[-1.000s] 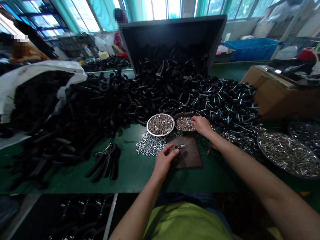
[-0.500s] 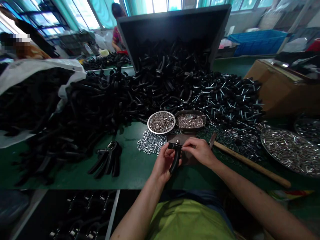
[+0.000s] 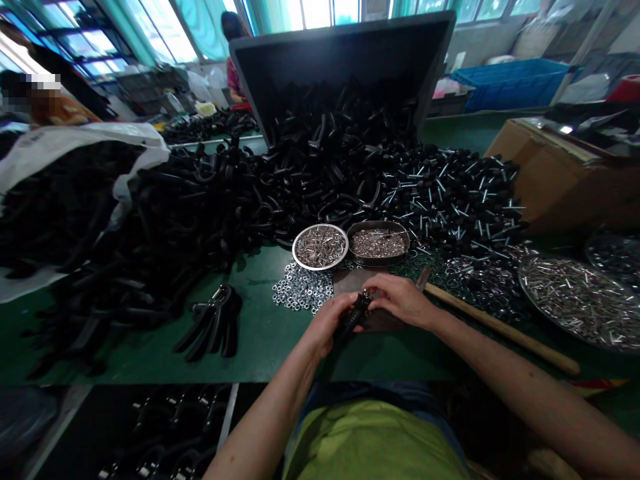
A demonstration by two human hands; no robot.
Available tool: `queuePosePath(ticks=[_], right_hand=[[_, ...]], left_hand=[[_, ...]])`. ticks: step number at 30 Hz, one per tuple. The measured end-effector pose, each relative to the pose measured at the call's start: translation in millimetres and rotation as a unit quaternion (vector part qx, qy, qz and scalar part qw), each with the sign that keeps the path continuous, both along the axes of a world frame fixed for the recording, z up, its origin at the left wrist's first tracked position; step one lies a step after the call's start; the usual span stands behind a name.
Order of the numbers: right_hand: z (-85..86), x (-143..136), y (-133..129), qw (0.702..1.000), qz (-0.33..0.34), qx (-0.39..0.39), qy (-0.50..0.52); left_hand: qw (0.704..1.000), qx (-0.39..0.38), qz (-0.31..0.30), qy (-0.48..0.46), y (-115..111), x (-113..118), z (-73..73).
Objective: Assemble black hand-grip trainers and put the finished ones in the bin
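Note:
A black clamp-like part (image 3: 356, 312) is gripped by my left hand (image 3: 334, 319), its fingers wrapped round the lower end. My right hand (image 3: 403, 299) is closed with its fingertips pinching at the upper right end of that part, where a small bit of metal shows. Both hands are over a flat metal plate (image 3: 345, 281) on the green table. Just beyond them stand a round dish of small pins (image 3: 320, 247) and a dark oval tin of small metal pieces (image 3: 379, 245). Loose nuts (image 3: 303, 288) lie left of the plate.
Black parts (image 3: 200, 193) are heaped at left, spilling from a large grey bin (image 3: 345, 60). Bolts with black knobs (image 3: 450, 193) pile up at right. A wooden-handled hammer (image 3: 505, 328) lies beside my right forearm. Several black parts (image 3: 215, 323) sit at left. People are behind.
The black part has turned in my left hand and now points away at a slant. My right fingers have closed in on its upper end. The view has shifted slightly.

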State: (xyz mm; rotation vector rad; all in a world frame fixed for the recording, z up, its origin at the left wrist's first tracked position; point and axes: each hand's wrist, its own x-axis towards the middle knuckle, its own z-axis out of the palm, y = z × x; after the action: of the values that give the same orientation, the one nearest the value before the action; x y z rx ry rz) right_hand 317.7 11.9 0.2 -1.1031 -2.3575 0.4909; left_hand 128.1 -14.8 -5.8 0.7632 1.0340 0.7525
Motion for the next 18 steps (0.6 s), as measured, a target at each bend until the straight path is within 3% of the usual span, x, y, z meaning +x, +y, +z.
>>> queuePosePath(ticks=[3,7,11,14,16,18], right_hand=[[-6.5,7.1,10.6,0.976,0.073,0.144,-0.144],[-20.4,10.7,21.8,0.935,0.137,0.248,-0.214],[-22.5,12.3,16.2,0.927,0.150,0.262,-0.221],[-12.6,26.0,0.4,0.946,0.078,0.225,-0.219],[-5.9,45.0,-13.9,0.957,-0.039,0.186,-0.220],[-4.0,69.4,-29.7,0.949,-0.157,0.138,-0.238]], left_hand=[[0.969,0.181,-0.054,0.159,8.4,1.8,0.9],[0.858,0.381,-0.080,0.334,13.2,3.9,-4.5],[0.758,0.467,-0.138,0.433,5.7,0.4,-15.2],[0.722,0.482,-0.151,0.472,-0.9,-1.2,-22.6],[0.720,0.476,-0.137,0.486,-3.3,-0.5,-26.0],[0.725,0.464,-0.113,0.496,-3.8,0.9,-27.8]])
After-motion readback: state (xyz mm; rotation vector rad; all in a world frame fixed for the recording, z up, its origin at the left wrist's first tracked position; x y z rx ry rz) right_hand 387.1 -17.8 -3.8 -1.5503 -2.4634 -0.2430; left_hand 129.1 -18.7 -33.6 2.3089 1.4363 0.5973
